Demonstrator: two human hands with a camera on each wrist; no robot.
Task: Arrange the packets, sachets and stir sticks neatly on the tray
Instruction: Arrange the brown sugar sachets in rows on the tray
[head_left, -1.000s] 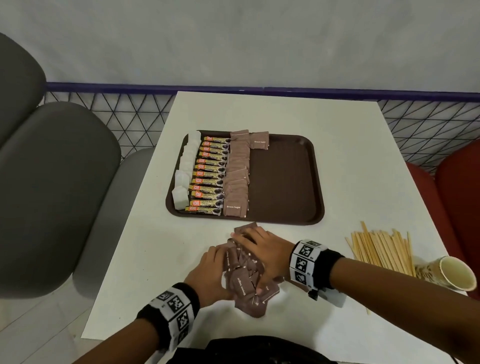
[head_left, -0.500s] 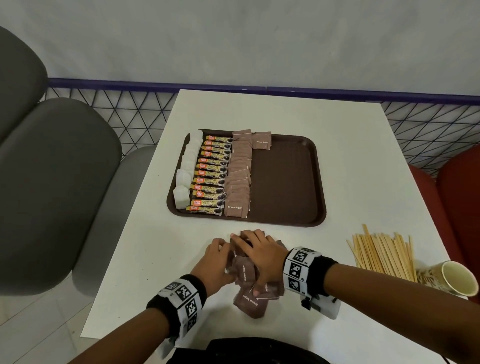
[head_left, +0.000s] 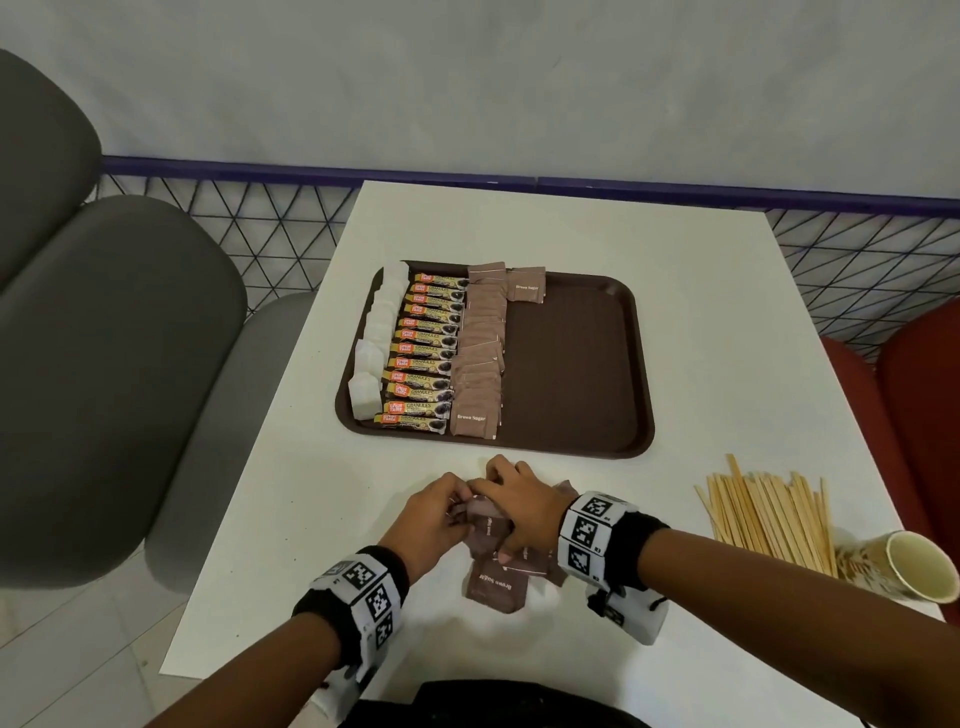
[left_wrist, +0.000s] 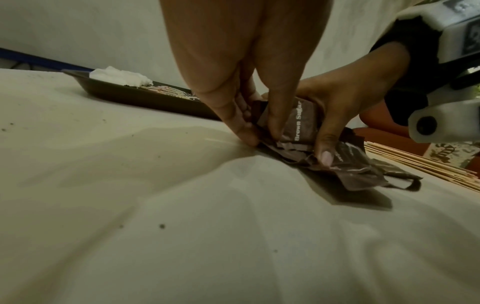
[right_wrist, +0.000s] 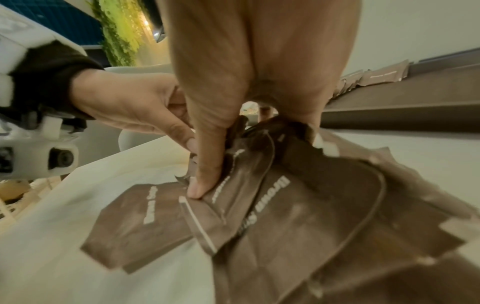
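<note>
A white table (head_left: 727, 312) stands against a pale grey wall, with grey chairs at the left of the frame and a red seat at the right edge. Low in the middle of the head view, both hands meet over a loose pile of brown sugar packets (head_left: 496, 587) lying on the table. The right hand (head_left: 519, 506) curls its fingers over the top of the pile and pins a few packets with its thumb; the left hand (head_left: 431, 512) pinches the pile's left edge between thumb and fingertips. How many packets are in the pile cannot be counted, since they overlap and the hands cover most of them. One packet juts out toward the bottom of the frame with its "Brown Sugar" print showing.

Just above the hands sits a dark brown tray (head_left: 582, 364). Its left half holds three columns: white sachets (head_left: 376, 343) along the left rim, twelve coffee sticks (head_left: 423, 358) beside them, then an overlapping row of brown sugar packets, too many to count. One single brown packet (head_left: 527, 284) lies alone near the tray's top edge.

At the right, a fanned bundle of wooden stir sticks (head_left: 769, 509) lies on the table, touching a paper cup (head_left: 904, 569) tipped on its side.
</note>
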